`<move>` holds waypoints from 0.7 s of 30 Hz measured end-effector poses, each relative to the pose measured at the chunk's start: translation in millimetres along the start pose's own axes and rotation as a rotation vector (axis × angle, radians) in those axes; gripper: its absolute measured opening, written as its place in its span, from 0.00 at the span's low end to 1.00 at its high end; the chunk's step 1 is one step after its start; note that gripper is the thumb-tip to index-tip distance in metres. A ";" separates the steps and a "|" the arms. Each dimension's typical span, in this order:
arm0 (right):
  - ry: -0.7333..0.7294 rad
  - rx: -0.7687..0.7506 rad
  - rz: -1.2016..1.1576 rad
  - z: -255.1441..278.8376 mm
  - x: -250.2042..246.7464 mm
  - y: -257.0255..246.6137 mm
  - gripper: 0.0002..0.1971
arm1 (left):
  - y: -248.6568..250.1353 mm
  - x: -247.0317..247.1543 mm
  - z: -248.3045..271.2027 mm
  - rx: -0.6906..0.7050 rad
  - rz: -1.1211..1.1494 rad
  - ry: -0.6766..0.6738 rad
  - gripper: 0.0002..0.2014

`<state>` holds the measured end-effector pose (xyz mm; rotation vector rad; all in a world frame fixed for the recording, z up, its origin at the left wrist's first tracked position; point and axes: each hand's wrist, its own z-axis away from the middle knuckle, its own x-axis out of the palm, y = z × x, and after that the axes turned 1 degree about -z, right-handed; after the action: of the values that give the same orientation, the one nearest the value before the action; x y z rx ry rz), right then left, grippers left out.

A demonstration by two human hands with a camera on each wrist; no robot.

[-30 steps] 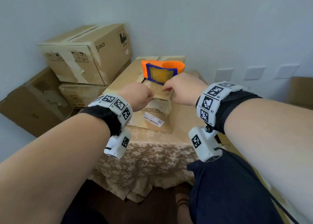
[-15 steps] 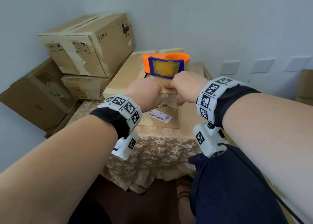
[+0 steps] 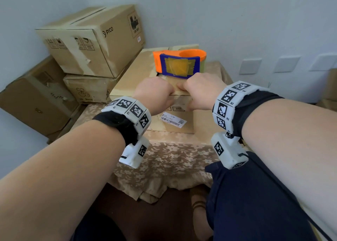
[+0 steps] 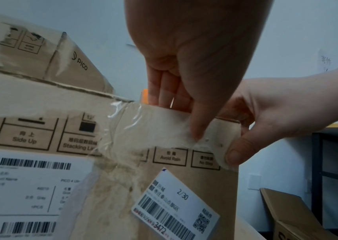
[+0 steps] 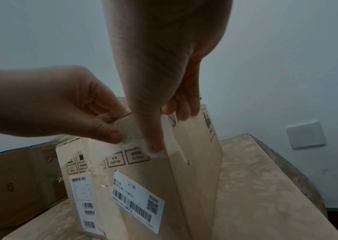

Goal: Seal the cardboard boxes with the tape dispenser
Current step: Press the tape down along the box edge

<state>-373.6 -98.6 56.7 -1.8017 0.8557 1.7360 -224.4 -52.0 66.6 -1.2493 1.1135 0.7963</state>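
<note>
Room: pale blue-grey wall [image 3: 237, 12] fills the upper frame of my head view, with blank wall plates [image 3: 250, 66] at right.
Surface: table under a beige flowered cloth [image 3: 169, 156], centre of the frame.
Task box: cardboard box [image 3: 127, 80] lies on the cloth, its near face carrying a white barcode label [image 3: 173, 120] and handling symbols.
Tape dispenser: orange and blue tape dispenser [image 3: 179, 62] sits on the box top, just beyond my knuckles.
Left hand: left hand [image 3: 155, 94] hooks over the box's near top edge, thumb pressed on a strip of clear tape [image 4: 160, 128] on the front face.
Right hand: right hand [image 3: 202, 93] grips the same edge beside it, thumb on the tape end; the two hands nearly touch.
Around: stacked boxes [image 3: 94, 40] crowd the upper left, one marked PICO.
Hard to make out: fingertips on the box top are hidden behind the knuckles; small label print is unreadable.
</note>
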 end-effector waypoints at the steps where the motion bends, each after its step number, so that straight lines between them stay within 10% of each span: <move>1: 0.010 -0.009 0.004 0.4 0.7 0.3 0.13 | 0.0 0.2 0.4 -0.002 0.002 0.000 0.12; 21: -0.066 -0.085 0.002 2.5 -5.4 1.8 0.17 | -3.4 1.2 4.0 0.012 0.033 0.021 0.12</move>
<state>-376.6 -97.4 62.0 -1.7871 0.7679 1.8481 -220.0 -48.8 66.3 -1.2342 1.1572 0.8016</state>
